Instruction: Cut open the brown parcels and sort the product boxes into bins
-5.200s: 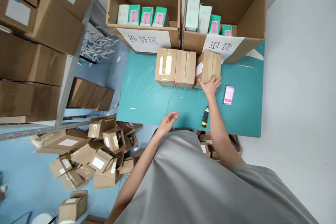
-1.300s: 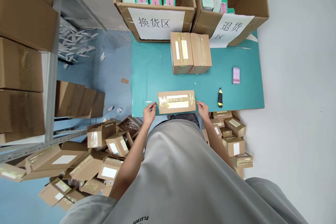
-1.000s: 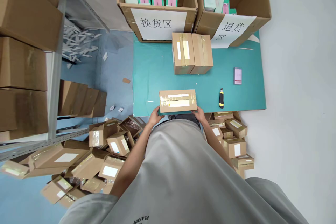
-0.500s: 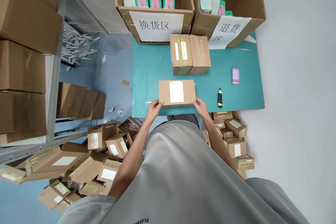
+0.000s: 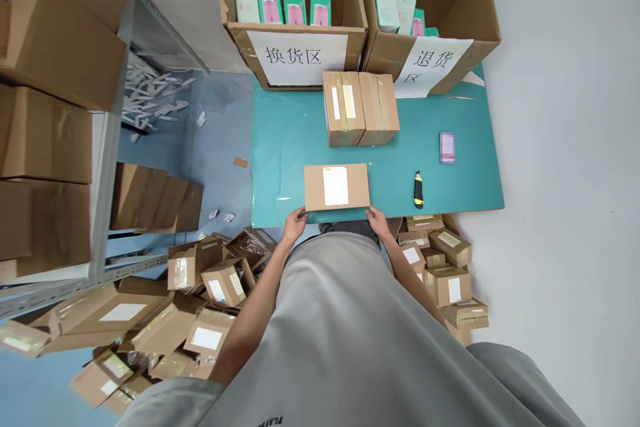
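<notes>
A flat cardboard box [image 5: 317,188] with a white label [image 5: 335,186] on top is by the near edge of the teal table [image 5: 280,147]. At its near left corner, my left hand [image 5: 295,225] is closed, thumb and fingers pinching the edge. My right hand [image 5: 379,221] grips the near right corner in the same way. Fingertips under the box are hidden. To the right lies a black and yellow utility knife [image 5: 419,190], apart from both hands. Beyond the held box, two taped cardboard boxes [image 5: 379,107] stand side by side.
Two large open cartons [image 5: 240,47] with paper signs hold green and white packets [image 5: 270,8] at the back. A blurred phone-sized item [image 5: 447,148] lies at right. Shelved boxes [image 5: 55,33] line the left; opened boxes [image 5: 205,337] are piled on the floor both sides.
The held box has come slightly nearer to me and looks lower, by the table's near edge. Both my hands moved down with it, staying at its near corners.
</notes>
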`<state>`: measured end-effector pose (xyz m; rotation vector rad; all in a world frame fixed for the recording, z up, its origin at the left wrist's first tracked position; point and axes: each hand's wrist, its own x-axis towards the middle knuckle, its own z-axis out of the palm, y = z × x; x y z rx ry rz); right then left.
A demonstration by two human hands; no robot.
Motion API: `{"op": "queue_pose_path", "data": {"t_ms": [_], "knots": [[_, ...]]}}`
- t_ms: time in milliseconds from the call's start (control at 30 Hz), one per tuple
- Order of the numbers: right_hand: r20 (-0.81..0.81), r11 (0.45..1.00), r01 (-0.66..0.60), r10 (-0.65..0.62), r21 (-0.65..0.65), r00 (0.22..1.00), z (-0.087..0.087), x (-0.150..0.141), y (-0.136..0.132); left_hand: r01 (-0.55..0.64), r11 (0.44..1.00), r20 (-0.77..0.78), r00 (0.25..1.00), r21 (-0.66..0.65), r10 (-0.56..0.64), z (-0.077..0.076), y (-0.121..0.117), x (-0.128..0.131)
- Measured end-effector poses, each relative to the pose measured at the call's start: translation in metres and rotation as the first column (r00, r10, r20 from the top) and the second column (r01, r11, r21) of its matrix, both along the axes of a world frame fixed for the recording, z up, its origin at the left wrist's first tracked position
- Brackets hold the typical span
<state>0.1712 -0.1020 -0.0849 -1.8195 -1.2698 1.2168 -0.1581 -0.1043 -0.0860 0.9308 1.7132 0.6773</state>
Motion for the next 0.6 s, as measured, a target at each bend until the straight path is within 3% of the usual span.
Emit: {"op": "queue_pose_path", "data": {"t_ms": [133,333,433,600], "knots": [[-0.002,1.000,0.023,-0.023,0.000,1.000,0.007,-0.002,0.009,-0.030,1.000,-0.008,1.000,0.004,0.030,0.012,0.006,0.000],[0.015,0.983,0.058,-0.061,0.176,0.998,0.045,0.008,0.040,-0.080,0.953,0.011,0.997,0.291,0.080,0.045,0.028,0.001],[0.075,0.973,0.048,-0.066,0.228,0.995,0.061,0.011,0.052,-0.063,0.927,-0.029,0.996,0.370,0.079,0.058,0.036,0.000],[0.116,0.981,0.021,-0.044,0.192,0.992,0.058,0.008,0.047,-0.013,0.943,-0.098,0.994,0.331,0.048,0.054,0.035,-0.002]]}}
